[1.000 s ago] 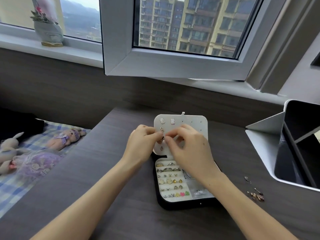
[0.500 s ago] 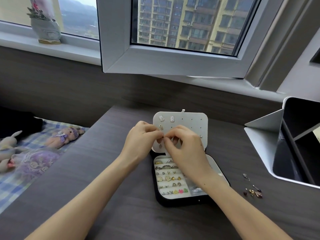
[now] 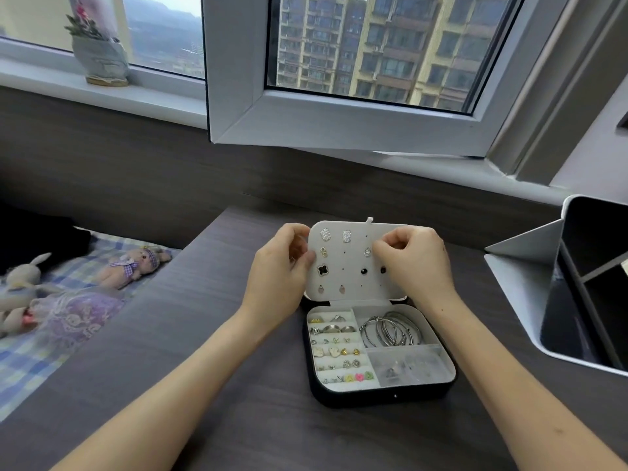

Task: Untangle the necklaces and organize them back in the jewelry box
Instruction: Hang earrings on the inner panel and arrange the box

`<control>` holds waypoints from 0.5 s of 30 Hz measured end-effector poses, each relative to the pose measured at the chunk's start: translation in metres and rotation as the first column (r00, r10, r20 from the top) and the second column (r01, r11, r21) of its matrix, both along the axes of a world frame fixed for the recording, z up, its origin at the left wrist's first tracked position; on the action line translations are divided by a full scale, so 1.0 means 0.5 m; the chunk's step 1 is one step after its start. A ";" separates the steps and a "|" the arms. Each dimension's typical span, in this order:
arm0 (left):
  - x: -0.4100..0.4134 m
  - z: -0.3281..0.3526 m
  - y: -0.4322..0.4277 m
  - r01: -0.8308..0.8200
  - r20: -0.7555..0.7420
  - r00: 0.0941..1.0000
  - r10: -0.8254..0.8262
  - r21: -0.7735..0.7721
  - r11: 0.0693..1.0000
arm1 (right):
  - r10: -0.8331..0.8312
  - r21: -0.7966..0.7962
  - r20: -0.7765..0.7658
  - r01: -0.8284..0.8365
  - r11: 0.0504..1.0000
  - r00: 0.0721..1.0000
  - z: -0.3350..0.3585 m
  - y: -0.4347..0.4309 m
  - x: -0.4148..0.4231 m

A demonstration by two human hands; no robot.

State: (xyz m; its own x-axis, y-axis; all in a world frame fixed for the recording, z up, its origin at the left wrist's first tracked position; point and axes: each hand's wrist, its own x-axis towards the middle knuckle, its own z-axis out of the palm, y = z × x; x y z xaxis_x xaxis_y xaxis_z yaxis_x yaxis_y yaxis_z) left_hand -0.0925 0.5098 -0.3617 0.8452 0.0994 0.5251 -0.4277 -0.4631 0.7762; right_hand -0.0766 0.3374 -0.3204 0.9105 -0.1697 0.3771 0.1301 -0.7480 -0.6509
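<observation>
Soft window (image 3: 367,45) daylight, sharp centre, wide-angle bending at edges.

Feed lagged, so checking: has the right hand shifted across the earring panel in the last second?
Yes. The right hand has moved rightward, from the left-centre of the earring panel to its right side.

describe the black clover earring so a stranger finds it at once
On the dark desk sits an open black jewelry box with a white earring panel standing up. The clover earring is on that panel's left side, third row down: the only black four-petalled stud.
</observation>
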 end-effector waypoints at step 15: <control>-0.002 0.001 0.010 0.121 -0.010 0.992 -0.123 -0.135 0.984 | 0.001 -0.097 0.004 -0.001 0.995 1.000 0.023 0.010 -0.008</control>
